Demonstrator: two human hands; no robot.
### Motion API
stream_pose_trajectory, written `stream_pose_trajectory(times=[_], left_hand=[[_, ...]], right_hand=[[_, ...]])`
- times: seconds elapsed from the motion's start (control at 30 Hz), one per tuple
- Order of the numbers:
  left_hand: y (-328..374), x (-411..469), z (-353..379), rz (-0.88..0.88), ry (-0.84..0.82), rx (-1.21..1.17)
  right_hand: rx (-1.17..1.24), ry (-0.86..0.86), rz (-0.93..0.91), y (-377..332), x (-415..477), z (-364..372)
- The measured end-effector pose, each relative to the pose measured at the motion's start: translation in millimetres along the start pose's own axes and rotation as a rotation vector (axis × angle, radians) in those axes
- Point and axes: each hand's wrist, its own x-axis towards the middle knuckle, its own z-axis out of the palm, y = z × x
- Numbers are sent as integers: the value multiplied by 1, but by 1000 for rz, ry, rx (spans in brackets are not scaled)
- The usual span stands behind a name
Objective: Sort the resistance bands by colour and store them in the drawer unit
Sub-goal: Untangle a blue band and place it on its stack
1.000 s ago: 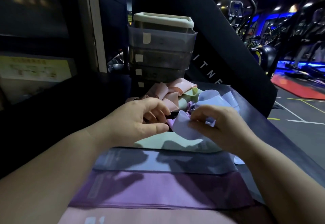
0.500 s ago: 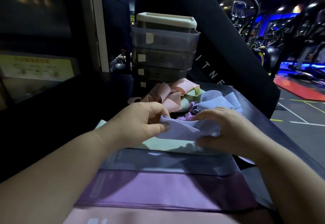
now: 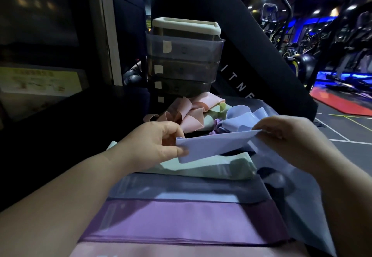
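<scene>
On a dark gym tabletop [image 3: 269, 106], a blue band [image 3: 213, 146] is held stretched left to right, pinched at its ends by the left hand [image 3: 159, 142] and the right hand [image 3: 285, 133], above the flat blue row [image 3: 181, 188] lying just nearer, while the drawer unit [image 3: 185, 55] is seen beyond the loose pile [image 3: 201, 111], its contents indiscernible.

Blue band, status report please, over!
Left hand and right hand each pinch an end. Blue band spread between them. Loose band pile sits before the drawer unit.
</scene>
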Motion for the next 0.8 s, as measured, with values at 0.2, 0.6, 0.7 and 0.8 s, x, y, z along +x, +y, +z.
stream_pose_trajectory(times=[0.2, 0.6, 0.7, 0.8], left_hand=[[0, 4, -6, 10, 13, -174], [8, -2, -27, -60, 64, -577], [8, -5, -28, -20, -113, -507], [7, -7, -27, -7, -190, -416]], right_hand=[[97, 166, -195, -11, -1, -11], [1003, -224, -80, -45, -6, -7], [953, -213, -34, -46, -3, 7], [910, -217, 4, -47, -1, 20]])
